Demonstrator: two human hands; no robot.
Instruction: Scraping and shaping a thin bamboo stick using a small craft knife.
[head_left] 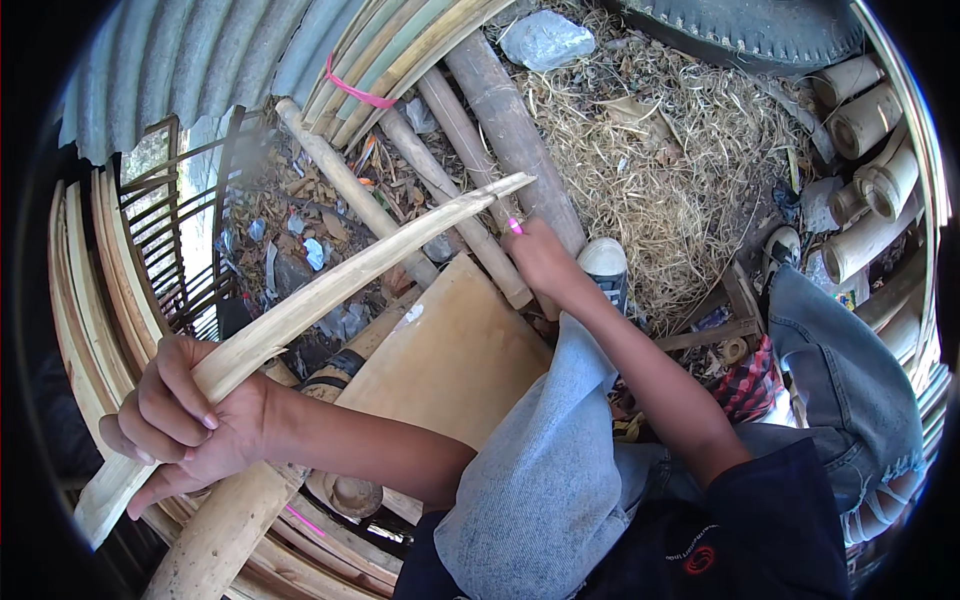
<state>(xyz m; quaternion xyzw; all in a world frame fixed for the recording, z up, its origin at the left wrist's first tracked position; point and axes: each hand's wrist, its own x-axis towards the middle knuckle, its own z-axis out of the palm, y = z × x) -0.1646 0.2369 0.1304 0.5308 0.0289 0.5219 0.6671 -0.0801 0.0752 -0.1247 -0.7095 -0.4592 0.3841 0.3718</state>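
A long, pale split bamboo strip (370, 262) slants across the view from lower left to upper middle. My left hand (195, 412) is closed round its lower part, fingers wrapped over it. The far end tapers to a point above a bamboo pole. Close to that tip, my right hand (543, 262) is closed in a fist on a slim pink-ended tool (515, 226); most of the tool is hidden, so its kind is unclear. Under the strip, a tan flat board (455, 345) leans beside my denim-covered knee.
Bamboo poles (505, 120) lie on the littered ground ahead. A strip bundle tied with a pink band (360, 92) stands at upper left. More strips (95, 300) line the left side. Dry shavings (640, 180), a black tyre (750, 35) and stacked bamboo (868, 125) are rightward.
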